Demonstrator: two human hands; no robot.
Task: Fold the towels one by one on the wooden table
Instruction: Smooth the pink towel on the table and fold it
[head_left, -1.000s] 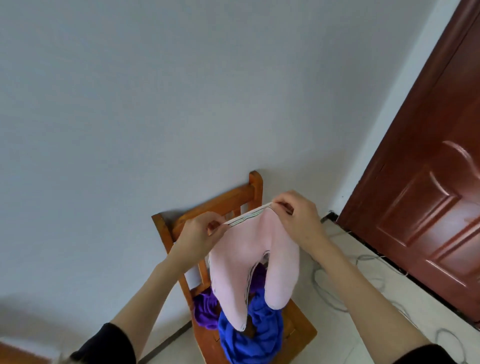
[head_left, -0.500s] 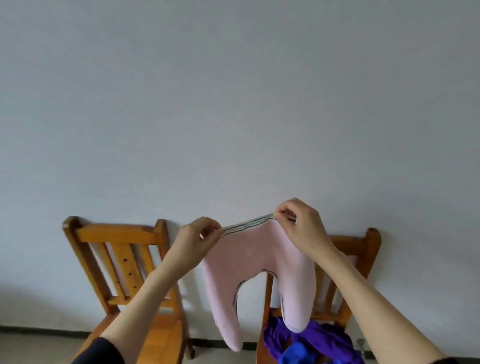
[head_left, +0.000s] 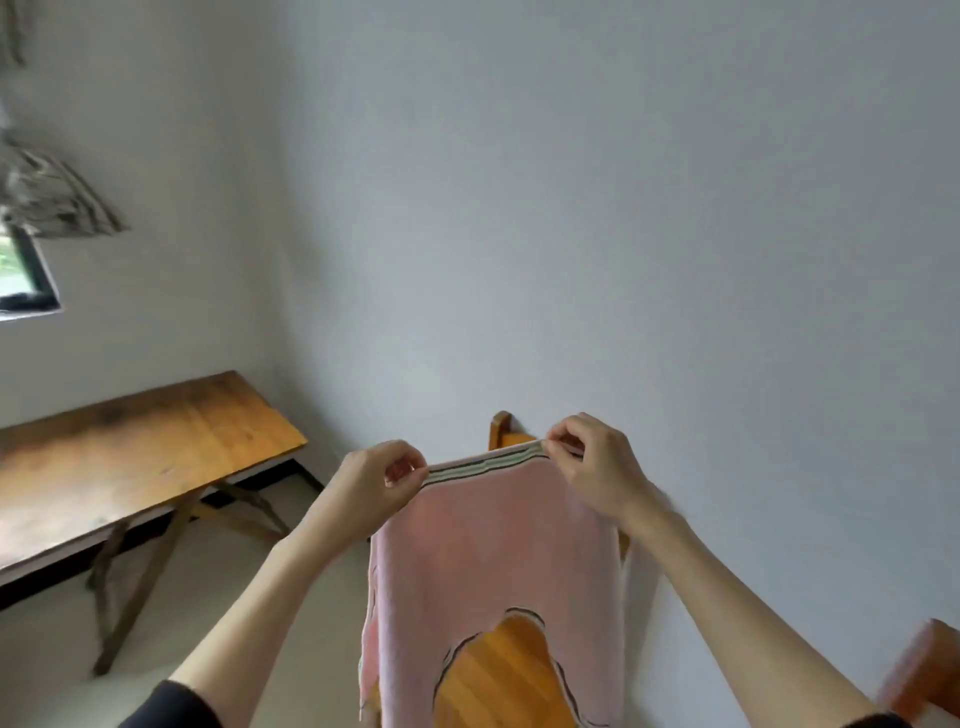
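Since half a second ago the view has swung round to the left: the purple and blue cloths on the far chair have dropped out of sight, and the wooden table (head_left: 130, 457) has come in at about nine o'clock. Both hands have kept their hold.

The pink towel (head_left: 493, 551) hangs in the air at six o'clock, in front of a wooden chair (head_left: 501, 670) and well apart from the table. The left hand (head_left: 371, 483) pinches the left end of the striped top hem between thumb and fingers; the right hand (head_left: 597, 470) pinches the right end the same way, so the hem is drawn fairly straight between them.

It looks light, soft and limp. The body drapes freely and its lower edge curls into two lobes, so it will sag wherever it is not held. The two top corners are the sensible places to grip, as now, and it should lay out flat once lowered onto the tabletop.

The bottom of the towel is cut off by the frame, so its full length cannot be seen. At the right edge a brown wooden shape (head_left: 919, 670) is blurred, possibly a second chair. Something grey and striped hangs blurred at ten o'clock, near a window corner; I cannot tell what it is.
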